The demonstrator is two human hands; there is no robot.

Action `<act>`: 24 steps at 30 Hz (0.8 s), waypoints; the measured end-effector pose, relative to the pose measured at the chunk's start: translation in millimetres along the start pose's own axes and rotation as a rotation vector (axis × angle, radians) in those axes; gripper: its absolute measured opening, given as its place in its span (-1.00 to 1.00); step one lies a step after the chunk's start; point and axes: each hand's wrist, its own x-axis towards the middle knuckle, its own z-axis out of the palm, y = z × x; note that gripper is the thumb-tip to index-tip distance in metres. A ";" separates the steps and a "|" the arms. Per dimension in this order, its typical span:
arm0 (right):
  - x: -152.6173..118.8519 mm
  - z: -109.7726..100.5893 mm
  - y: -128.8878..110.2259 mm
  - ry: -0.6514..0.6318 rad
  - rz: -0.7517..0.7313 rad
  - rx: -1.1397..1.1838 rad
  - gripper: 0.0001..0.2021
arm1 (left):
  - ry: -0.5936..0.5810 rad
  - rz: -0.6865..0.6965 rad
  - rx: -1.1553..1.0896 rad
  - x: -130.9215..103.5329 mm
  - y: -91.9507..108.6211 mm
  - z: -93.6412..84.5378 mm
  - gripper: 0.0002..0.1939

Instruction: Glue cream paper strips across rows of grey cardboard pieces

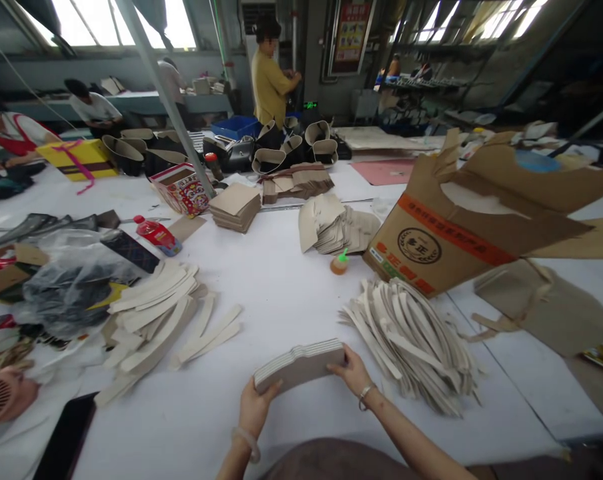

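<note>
A stack of grey-beige flat pieces (301,371) is held on edge just above the white table. My left hand (257,400) is closed round its left end, thumb on the near face. At the other end my right hand (349,371) pinches it the same way. To the right lies a large heap of pale curved strips (406,340). A smaller pile of similar strips (156,320) is spread out on the left, with a few loose ones beside it.
A small glue-like bottle with a green tip (339,263) stands before fanned beige pieces (334,227). An open cardboard box (431,227) leans at right. At left are a red-capped bottle (157,235), a phone (66,437) and a pink fan (6,397). Several people work behind.
</note>
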 end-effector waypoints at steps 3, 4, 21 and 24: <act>-1.2 1.7 -3.0 0.003 0.018 0.004 -0.58 | -0.037 0.014 -0.004 0.7 8.8 -4.3 -0.51; -1.6 2.8 -3.1 0.002 0.023 0.014 -0.58 | -0.053 0.013 -0.007 0.9 10.9 -5.9 -0.52; -19.6 11.3 2.9 0.053 0.000 -0.028 -0.60 | -0.083 -0.050 -0.058 -10.8 27.1 -16.2 -0.52; -18.0 11.5 -6.0 0.013 0.014 -0.006 -0.53 | -0.067 -0.054 -0.084 -10.7 28.4 -12.8 -0.52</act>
